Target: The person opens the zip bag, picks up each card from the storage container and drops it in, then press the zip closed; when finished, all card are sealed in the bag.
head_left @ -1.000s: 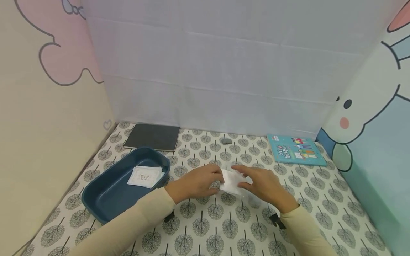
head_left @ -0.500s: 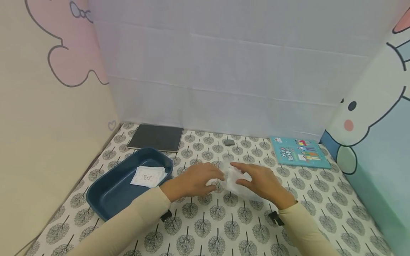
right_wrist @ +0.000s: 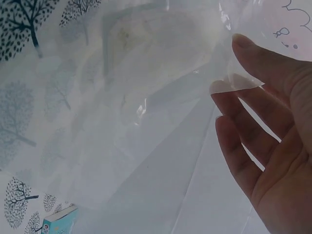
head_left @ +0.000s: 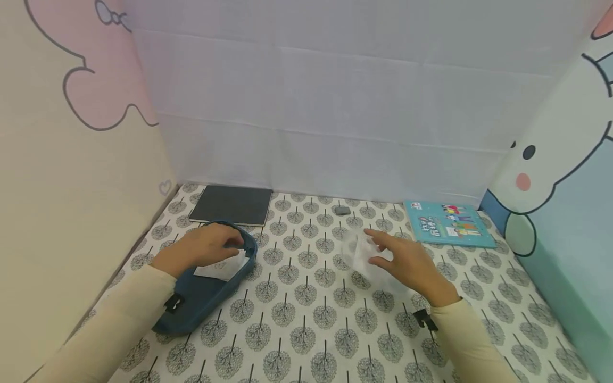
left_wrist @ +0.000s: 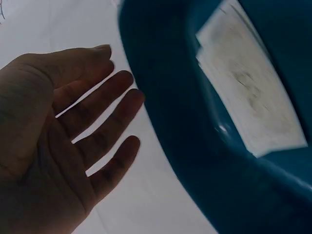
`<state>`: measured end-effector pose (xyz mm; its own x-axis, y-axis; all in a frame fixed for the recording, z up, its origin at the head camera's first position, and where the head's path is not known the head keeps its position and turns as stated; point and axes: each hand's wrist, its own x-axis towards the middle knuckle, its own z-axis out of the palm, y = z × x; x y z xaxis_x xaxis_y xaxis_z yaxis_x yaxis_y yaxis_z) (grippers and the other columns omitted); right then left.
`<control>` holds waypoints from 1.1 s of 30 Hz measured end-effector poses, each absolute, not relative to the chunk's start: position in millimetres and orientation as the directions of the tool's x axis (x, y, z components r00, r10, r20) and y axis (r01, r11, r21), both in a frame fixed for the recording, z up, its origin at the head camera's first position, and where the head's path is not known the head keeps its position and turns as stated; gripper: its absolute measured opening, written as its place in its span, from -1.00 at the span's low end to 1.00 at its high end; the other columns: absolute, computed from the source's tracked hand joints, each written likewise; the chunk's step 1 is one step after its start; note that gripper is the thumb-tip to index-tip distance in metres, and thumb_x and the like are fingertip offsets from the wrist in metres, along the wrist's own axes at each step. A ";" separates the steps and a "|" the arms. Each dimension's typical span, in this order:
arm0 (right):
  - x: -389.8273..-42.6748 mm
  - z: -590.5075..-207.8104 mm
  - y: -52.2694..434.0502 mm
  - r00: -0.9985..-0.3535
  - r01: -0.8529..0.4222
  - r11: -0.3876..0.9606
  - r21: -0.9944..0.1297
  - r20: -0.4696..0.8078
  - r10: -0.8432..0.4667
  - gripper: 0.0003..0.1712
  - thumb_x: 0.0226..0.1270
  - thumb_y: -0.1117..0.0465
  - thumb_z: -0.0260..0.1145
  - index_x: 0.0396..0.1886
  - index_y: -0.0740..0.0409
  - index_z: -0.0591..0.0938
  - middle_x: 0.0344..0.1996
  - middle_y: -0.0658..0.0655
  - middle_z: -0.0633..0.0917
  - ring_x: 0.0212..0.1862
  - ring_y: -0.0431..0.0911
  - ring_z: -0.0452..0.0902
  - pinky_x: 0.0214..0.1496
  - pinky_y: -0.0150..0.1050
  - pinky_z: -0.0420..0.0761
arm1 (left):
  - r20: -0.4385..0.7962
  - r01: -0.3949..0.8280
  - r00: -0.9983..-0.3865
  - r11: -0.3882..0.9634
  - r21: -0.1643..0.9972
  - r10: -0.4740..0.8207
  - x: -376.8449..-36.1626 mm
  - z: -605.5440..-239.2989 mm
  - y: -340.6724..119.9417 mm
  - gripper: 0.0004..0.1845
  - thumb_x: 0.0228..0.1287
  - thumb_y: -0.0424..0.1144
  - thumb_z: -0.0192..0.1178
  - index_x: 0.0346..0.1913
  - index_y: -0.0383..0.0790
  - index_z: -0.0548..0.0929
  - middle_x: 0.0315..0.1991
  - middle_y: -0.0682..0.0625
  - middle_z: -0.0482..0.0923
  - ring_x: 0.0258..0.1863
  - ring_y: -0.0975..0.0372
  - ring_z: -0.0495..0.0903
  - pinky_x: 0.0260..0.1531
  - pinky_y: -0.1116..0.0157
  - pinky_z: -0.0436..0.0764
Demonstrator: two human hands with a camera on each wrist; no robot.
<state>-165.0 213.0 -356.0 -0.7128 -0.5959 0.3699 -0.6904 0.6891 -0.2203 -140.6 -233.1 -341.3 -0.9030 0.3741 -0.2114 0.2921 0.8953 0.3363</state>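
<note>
My left hand hovers over the far end of a dark blue tray. In the left wrist view the left hand has straight, spread fingers and holds nothing, just beside the tray's rim. White paper packets lie inside the tray. My right hand is over the middle of the table, holding a clear plastic bag. In the right wrist view the bag has its edge pinched between the thumb and fingers of the right hand.
A black notebook lies at the back left and a small grey object at the back centre. A teal booklet sits at the back right. Cartoon-printed panels wall in both sides, with a white panel behind.
My left hand left the white packet and bag at the centre and swung left to the blue tray. The right hand stayed with the clear bag, lifting slightly.
</note>
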 end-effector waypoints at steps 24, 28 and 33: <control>-159.9 -356.5 215.0 -0.759 -0.645 0.726 -0.238 0.311 -0.572 -0.43 0.14 0.09 0.57 0.18 0.03 0.67 -0.27 0.02 0.77 -0.62 -0.33 0.32 -0.60 -0.33 0.31 | -0.371 0.292 -0.889 0.956 -0.005 0.269 -152.5 -383.7 -248.4 -0.12 -0.37 -0.07 0.74 0.14 -0.26 0.60 -0.01 -0.18 0.52 -0.11 -0.04 0.62 -0.21 -0.04 0.65; -160.1 -351.6 215.3 -0.767 -0.635 0.737 -0.231 0.299 -0.567 -0.42 0.15 0.06 0.56 0.18 0.05 0.67 -0.27 0.04 0.78 -0.64 -0.33 0.32 -0.63 -0.33 0.27 | -0.354 0.307 -0.890 0.952 -0.002 0.286 -153.8 -384.3 -251.8 -0.16 -0.36 -0.04 0.73 0.11 -0.24 0.62 0.01 -0.17 0.54 -0.12 -0.05 0.63 -0.23 -0.05 0.66; -158.7 -347.1 217.3 -0.799 -0.600 0.753 -0.269 0.254 -0.545 -0.41 0.17 0.04 0.55 0.21 0.05 0.66 -0.28 0.03 0.77 -0.57 -0.27 0.43 -0.56 -0.30 0.35 | -0.362 0.325 -0.882 0.946 -0.004 0.302 -153.2 -381.4 -253.7 -0.20 -0.32 0.02 0.70 0.08 -0.22 0.65 -0.01 -0.14 0.55 -0.10 -0.07 0.63 -0.18 -0.06 0.65</control>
